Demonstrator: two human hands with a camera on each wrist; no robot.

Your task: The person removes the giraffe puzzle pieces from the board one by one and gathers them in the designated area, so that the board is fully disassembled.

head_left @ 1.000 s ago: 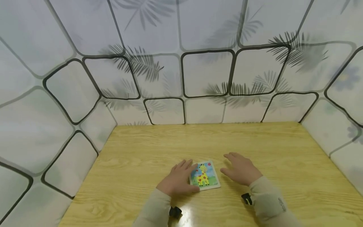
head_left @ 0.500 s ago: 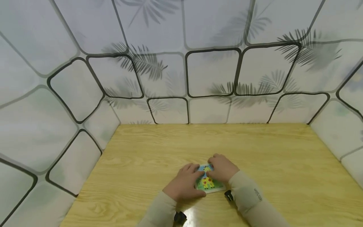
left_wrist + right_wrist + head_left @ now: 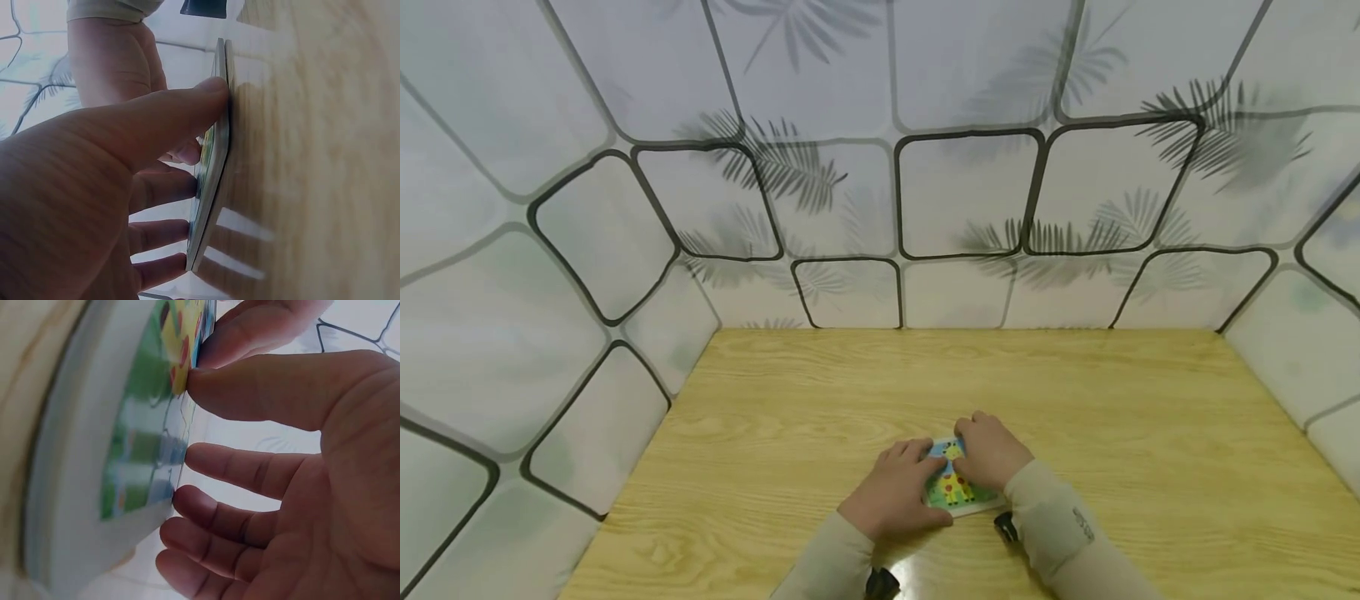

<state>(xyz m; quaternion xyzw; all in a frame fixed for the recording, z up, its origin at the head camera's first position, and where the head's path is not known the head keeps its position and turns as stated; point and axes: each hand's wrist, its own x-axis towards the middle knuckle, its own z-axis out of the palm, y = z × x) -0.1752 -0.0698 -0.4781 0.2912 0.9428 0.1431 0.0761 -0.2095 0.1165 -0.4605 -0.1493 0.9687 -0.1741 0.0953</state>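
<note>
A square giraffe jigsaw puzzle (image 3: 953,487) in a pale frame lies on the wooden table, with thin seams across its picture in the right wrist view. My left hand (image 3: 891,493) grips its left side. The left thumb (image 3: 212,87) lies against the near edge, and the other fingertips meet the board farther along. My right hand (image 3: 992,450) reaches over the upper right part. Its thumb (image 3: 203,384) touches the giraffe's body, while the index fingertip (image 3: 199,455) rests on the picture, apart from the thumb. The right hand covers the upper right corner in the head view.
The wood-grain table (image 3: 775,400) extends around the puzzle. Pale patterned walls (image 3: 842,196) with black outlines and leaf prints enclose it at the back and sides. Black wrist devices (image 3: 882,583) hang under both sleeves.
My right hand has moved left from beside the puzzle onto its upper right part. My left hand keeps its place on the left side, its fingertips now farther over the picture.
</note>
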